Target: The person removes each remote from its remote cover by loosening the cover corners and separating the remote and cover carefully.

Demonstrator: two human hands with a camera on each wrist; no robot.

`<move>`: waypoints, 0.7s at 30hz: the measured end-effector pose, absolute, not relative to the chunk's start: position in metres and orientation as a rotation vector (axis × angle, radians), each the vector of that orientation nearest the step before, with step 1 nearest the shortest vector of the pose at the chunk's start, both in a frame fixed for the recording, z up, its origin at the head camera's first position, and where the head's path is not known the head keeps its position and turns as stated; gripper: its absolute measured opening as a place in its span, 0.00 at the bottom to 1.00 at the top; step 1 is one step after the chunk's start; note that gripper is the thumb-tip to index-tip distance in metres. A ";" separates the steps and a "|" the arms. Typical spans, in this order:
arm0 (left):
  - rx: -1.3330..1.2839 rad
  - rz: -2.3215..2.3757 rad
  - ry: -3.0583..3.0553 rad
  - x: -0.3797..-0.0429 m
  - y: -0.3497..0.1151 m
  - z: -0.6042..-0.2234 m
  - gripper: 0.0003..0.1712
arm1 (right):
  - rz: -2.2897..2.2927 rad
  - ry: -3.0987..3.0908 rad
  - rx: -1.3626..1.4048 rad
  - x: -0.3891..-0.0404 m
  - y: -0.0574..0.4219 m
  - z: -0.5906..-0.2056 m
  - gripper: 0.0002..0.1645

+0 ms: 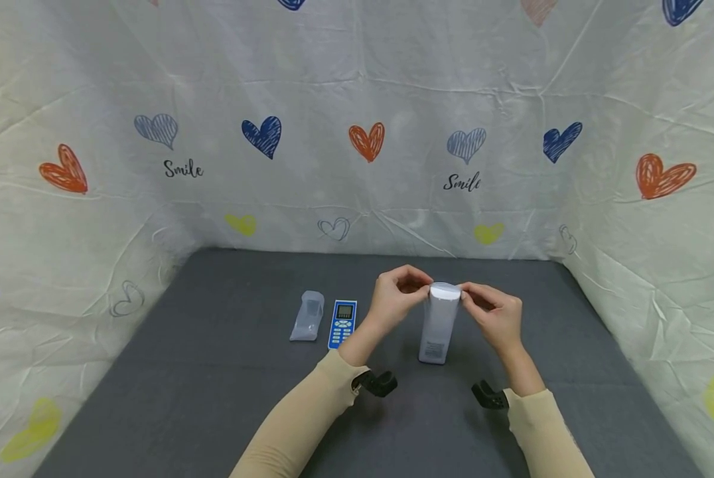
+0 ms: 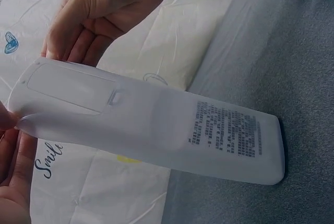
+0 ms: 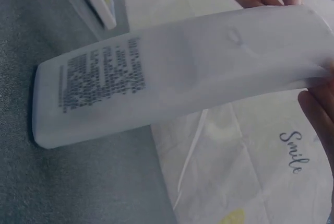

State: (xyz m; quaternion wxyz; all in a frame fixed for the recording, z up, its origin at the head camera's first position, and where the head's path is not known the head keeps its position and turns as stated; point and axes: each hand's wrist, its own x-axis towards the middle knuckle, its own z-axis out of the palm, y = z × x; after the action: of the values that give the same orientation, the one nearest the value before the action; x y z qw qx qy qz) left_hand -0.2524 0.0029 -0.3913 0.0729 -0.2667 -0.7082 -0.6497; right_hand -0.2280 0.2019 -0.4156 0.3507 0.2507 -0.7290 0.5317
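Observation:
A white remote control in a frosted, translucent cover stands on end on the dark grey cloth, its back facing me. Through the cover, the left wrist view shows its battery lid and a block of printed text. My left hand pinches the cover's upper left corner between thumb and fingers. At the opposite upper corner, my right hand pinches the edge the same way. Left of my left hand lies a blue remote control with white buttons and a small screen, partly hidden by my forearm.
Beside the blue remote lies another translucent cover. Dark grey cloth spreads over the table. Pale sheets printed with hearts enclose the back and both sides. Black wrist mounts stick out from both sleeves.

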 end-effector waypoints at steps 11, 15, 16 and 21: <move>-0.792 -2.040 -2.127 -0.251 0.002 -0.392 0.07 | 1.462 -1.927 0.664 -0.218 0.201 -0.406 0.09; -0.775 -2.058 -2.144 -0.251 0.001 -0.392 0.08 | 1.524 -1.927 0.634 -0.218 0.200 -0.408 0.10; -0.768 -2.062 -2.153 -0.251 0.001 -0.393 0.08 | 1.544 -1.930 0.622 -0.220 0.200 -0.410 0.10; -0.722 -2.101 -2.207 -0.251 0.001 -0.395 0.10 | 1.701 -1.939 0.565 -0.228 0.204 -0.428 0.10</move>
State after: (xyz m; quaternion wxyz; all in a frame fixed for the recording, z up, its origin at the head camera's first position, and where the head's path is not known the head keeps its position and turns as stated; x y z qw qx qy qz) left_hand -0.2510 0.0010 -0.3952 0.0050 -0.2304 -0.7047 -0.6710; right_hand -0.2280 0.2040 -0.4276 0.2478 0.2072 -0.7114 0.6241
